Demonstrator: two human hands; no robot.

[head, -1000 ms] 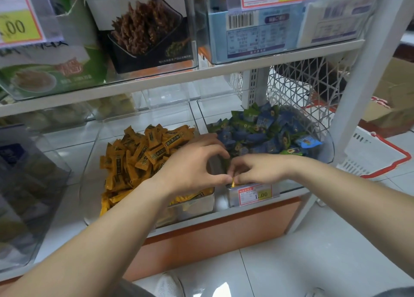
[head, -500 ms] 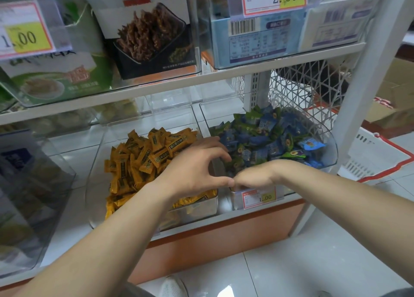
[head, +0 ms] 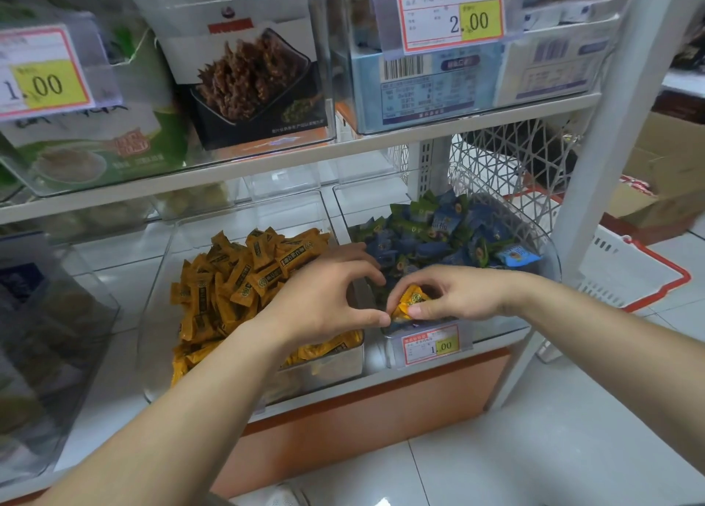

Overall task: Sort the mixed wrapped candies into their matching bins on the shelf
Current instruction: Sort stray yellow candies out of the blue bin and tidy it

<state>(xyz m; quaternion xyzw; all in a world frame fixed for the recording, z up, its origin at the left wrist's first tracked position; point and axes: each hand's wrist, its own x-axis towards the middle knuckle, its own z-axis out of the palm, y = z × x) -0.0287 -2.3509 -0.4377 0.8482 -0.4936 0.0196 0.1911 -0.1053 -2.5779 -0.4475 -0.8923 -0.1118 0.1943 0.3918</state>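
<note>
While the clear left bin on the shelf shows only yellow candies in its heap, one piece is not yet home. Between the two bins, the left hand arches in a wide C and holds nothing. Its thumb tip touches or lies just beside a stray yellow candy. The right hand pinches that candy between thumb and fingers, above the front of the right bin. Blue and green candies fill that bin, and no other yellow wrapper shows on top, though the hands and upper layers hide some. The sorting looks nearly done: this piece needs moving left, and the hidden layers need checking.
</note>
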